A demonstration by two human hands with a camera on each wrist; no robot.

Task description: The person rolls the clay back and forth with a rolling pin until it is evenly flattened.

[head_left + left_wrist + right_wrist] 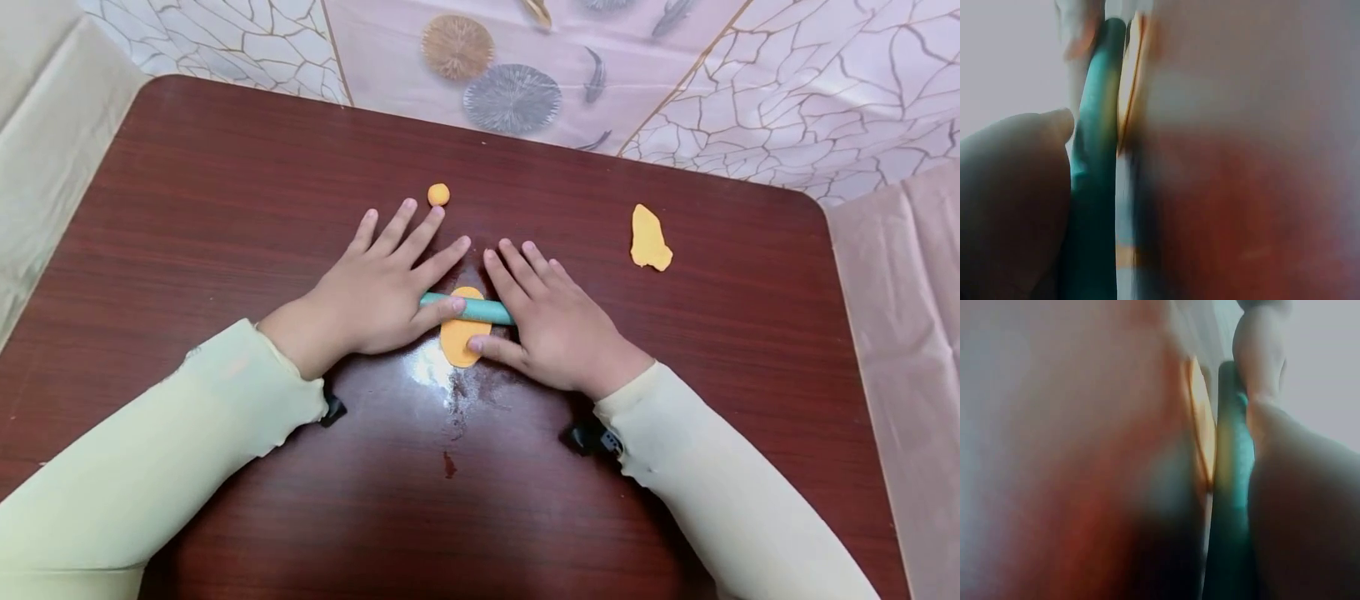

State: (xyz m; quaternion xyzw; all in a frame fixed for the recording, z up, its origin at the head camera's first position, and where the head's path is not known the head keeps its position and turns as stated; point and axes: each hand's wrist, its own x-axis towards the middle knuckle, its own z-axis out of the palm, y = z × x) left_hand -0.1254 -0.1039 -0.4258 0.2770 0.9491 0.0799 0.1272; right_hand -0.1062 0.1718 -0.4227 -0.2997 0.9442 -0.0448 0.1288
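Here both hands [375, 287] [555, 321] press a green roller [480, 311] onto orange clay [461, 342]

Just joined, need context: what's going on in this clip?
A person presses both flat hands, left hand and right hand, on a teal roller lying across an orange dough oval on a dark wooden table. A small orange ball and a flattened orange piece lie apart, farther back.
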